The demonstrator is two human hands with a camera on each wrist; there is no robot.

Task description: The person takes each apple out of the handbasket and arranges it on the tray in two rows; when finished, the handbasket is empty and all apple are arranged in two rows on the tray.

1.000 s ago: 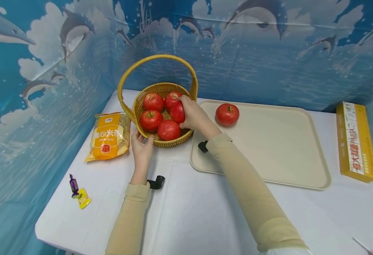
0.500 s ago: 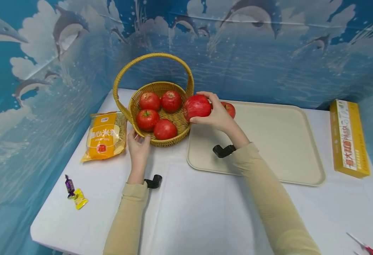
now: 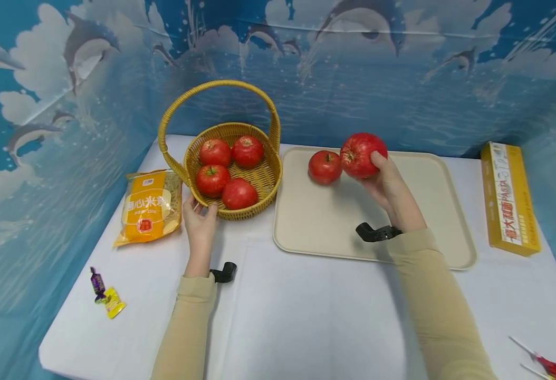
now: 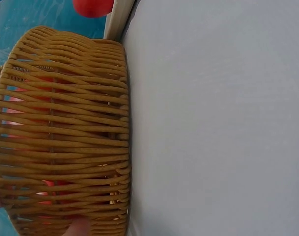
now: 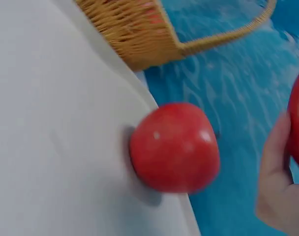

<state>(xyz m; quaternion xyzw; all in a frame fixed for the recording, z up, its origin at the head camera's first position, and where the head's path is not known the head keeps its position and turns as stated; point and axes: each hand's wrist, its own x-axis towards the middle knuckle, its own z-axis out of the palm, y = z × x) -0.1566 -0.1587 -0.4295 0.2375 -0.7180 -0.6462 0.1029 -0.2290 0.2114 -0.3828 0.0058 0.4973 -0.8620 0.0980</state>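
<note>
My right hand holds a red apple above the cream tray. Just left of it, another apple sits on the tray, seen close up in the right wrist view. With thumb and fingers, my left hand grips the near left rim of the yellow wicker basket. Inside the basket lie several red apples, and its tall handle arches over them. The left wrist view shows the woven basket side filling the left, with a fingertip at its lower edge.
An orange bag of rice noodles lies left of the basket. Two wrapped candies, one purple and one yellow, lie near the left table edge. A yellow pasta box is at right; a red lollipop lies front right.
My right hand has lifted an apple out of the basket and carried it rightward over the tray, past the apple lying there. The left hand has kept its grip on the basket rim.
</note>
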